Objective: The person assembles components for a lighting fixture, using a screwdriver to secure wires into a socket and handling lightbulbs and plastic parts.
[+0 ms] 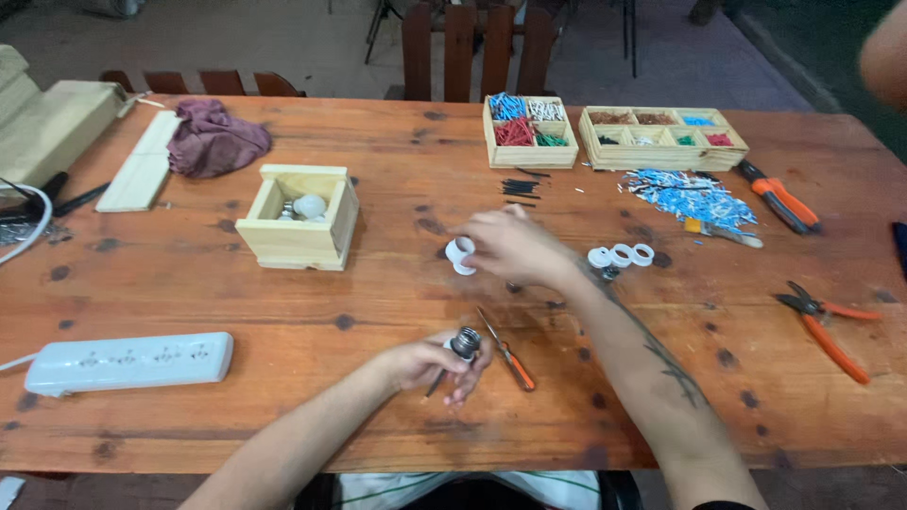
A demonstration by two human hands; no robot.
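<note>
- Currently left hand [425, 364] is clenched on a lamp socket [464, 344], metal threaded end up, held just above the near part of the tabletop [378, 283].
- Right hand [510, 247] grasps a white ring [460, 255], further out over the tabletop, well apart from the socket.
- Screwdriver [505, 354] with orange handle lies just beside the left hand, tip toward the socket.
- Risk: ring is small and held at the fingertips; loose grip and it drops, rolls off among the wire bits.
- Risk: my right forearm hangs over the spare white rings [621, 256]; a sweep back could knock them.
- Risk: left hand could bump the screwdriver when setting down.
- Socket looks dark with a shiny threaded shell, small, partly hidden by fingers; wiring state I can't tell.
- Ring is white, plastic-looking, short cylinder.
- Wooden box [298, 217] with bulbs sits left, untouched.
</note>
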